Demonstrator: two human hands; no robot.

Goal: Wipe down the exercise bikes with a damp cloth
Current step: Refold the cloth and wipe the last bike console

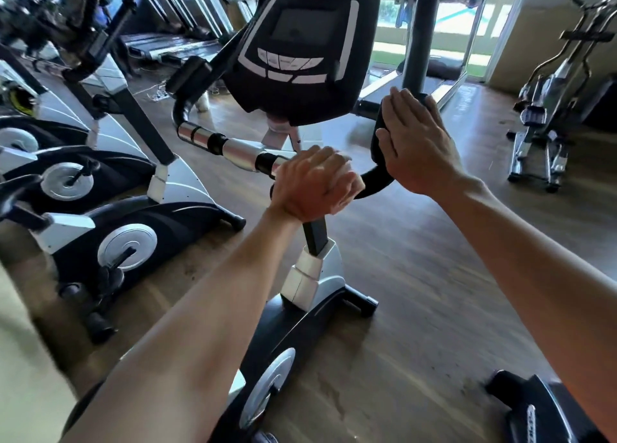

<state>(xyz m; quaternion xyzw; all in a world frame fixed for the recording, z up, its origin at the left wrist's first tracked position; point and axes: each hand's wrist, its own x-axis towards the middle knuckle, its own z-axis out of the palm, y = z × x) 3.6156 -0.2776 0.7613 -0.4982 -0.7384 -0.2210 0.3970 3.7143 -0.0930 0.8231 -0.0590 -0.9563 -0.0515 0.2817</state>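
The black and silver exercise bike (310, 275) stands straight ahead, its dark console (300, 42) above the handlebar (233, 150). My left hand (310, 185) curls round the middle of the handlebar, and a pale bit of cloth (352, 172) shows under its fingers. Most of the cloth is hidden by the hand. My right hand (417, 142) lies flat with straight fingers against the black pad (379, 142) at the handlebar's right end.
Two more bikes (110, 209) stand in a row close on the left. Treadmills (173, 38) line the back, and an elliptical machine (547, 108) stands at the right. The black base of another machine (541, 409) sits at the lower right on the wooden floor (434, 259).
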